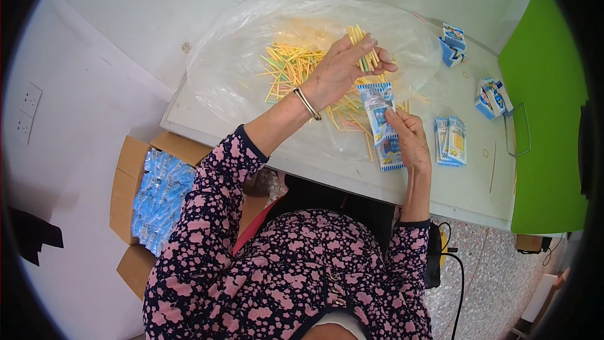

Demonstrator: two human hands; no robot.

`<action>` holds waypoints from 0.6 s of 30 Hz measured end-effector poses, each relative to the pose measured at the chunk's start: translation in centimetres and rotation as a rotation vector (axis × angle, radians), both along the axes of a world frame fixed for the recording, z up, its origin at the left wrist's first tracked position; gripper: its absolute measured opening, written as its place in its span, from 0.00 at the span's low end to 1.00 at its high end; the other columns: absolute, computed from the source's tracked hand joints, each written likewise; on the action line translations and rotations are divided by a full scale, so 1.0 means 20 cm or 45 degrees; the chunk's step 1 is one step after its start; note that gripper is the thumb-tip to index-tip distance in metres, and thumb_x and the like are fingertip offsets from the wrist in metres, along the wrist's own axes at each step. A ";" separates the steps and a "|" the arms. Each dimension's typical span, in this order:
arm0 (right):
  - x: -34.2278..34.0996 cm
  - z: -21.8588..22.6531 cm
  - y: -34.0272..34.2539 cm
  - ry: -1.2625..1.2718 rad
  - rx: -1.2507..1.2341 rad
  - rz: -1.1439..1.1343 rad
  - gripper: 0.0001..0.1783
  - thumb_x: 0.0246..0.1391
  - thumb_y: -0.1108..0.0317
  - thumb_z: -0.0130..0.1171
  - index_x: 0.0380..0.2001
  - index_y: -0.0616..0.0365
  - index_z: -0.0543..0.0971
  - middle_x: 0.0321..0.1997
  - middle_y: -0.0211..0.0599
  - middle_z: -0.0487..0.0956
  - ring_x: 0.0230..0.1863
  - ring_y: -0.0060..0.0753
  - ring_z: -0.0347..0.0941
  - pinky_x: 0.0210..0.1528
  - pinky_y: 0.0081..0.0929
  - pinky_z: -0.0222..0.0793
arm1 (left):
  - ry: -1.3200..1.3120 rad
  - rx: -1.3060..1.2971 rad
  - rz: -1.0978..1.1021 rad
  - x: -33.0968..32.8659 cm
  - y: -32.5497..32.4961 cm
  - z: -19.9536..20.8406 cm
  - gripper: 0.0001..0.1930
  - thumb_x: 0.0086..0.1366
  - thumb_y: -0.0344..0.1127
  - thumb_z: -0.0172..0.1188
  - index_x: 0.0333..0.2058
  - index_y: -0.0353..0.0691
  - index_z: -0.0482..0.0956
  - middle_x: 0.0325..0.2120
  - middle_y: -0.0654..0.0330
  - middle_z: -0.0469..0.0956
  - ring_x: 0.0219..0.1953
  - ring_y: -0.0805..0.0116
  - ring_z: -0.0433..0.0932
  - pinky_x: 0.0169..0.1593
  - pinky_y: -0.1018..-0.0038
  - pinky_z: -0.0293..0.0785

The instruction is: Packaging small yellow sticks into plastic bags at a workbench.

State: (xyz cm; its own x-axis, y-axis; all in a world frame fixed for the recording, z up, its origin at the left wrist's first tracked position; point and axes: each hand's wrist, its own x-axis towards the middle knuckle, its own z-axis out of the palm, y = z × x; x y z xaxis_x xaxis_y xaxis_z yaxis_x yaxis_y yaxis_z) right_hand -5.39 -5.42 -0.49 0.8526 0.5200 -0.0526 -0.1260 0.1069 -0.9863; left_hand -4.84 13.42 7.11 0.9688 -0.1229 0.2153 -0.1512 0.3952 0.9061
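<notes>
Raised over the table, my left hand [336, 72] wears a bangle and grips a small bunch of thin yellow and green sticks [363, 50] between thumb and fingers. Just below it, my right hand [412, 141] pinches blue-and-white striped packets [379, 116], with one packet partly over another. The top end of the upper packet comes close to the sticks in my left hand; whether it is open I cannot tell. Behind my left wrist lies a loose heap of the same sticks [289, 63] on a clear plastic sheet or bag [233, 56].
Two flat packets [450, 141] lie right of my right hand. Folded striped packs [453, 44] and a bundled pack [492, 99] sit farther right, beside a green panel [547, 119]. A cardboard box [129, 164] full of blue packets stands below the table's left edge.
</notes>
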 end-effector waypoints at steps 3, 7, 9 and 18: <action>-0.01 0.00 -0.01 0.014 0.080 0.021 0.14 0.57 0.58 0.53 0.34 0.58 0.79 0.23 0.17 0.74 0.21 0.06 0.63 0.21 0.10 0.56 | 0.038 0.023 -0.037 -0.02 -0.04 -0.02 0.14 0.67 0.45 0.47 0.34 0.39 0.72 0.30 0.60 0.75 0.39 0.64 0.77 0.43 0.72 0.72; 0.01 -0.06 -0.03 0.044 0.147 0.057 0.14 0.57 0.60 0.53 0.35 0.60 0.78 0.28 0.23 0.77 0.26 0.10 0.68 0.27 0.11 0.62 | 0.043 0.062 -0.115 -0.05 -0.05 -0.04 0.16 0.67 0.46 0.47 0.36 0.37 0.72 0.31 0.60 0.75 0.39 0.67 0.76 0.44 0.74 0.72; 0.02 -0.08 -0.04 0.043 0.190 0.072 0.13 0.57 0.61 0.53 0.36 0.61 0.78 0.30 0.23 0.78 0.28 0.11 0.69 0.31 0.11 0.63 | -0.044 0.192 -0.135 -0.04 -0.04 -0.06 0.17 0.67 0.46 0.46 0.37 0.36 0.72 0.31 0.60 0.76 0.39 0.71 0.75 0.45 0.74 0.72; 0.02 -0.08 -0.08 0.083 0.195 0.185 0.12 0.56 0.63 0.54 0.35 0.61 0.79 0.31 0.24 0.78 0.30 0.11 0.68 0.34 0.12 0.61 | -0.047 0.499 -0.159 -0.08 -0.03 -0.03 0.17 0.67 0.46 0.46 0.38 0.35 0.72 0.34 0.60 0.76 0.41 0.74 0.73 0.47 0.75 0.69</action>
State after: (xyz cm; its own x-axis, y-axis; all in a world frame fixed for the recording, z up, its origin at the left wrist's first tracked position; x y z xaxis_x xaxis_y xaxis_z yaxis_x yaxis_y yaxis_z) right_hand -5.03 -6.98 -2.08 0.7654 0.6433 -0.0157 -0.2138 0.2312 -0.9491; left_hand -6.51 12.87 6.44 0.9337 -0.3187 0.1632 -0.1593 0.0385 0.9865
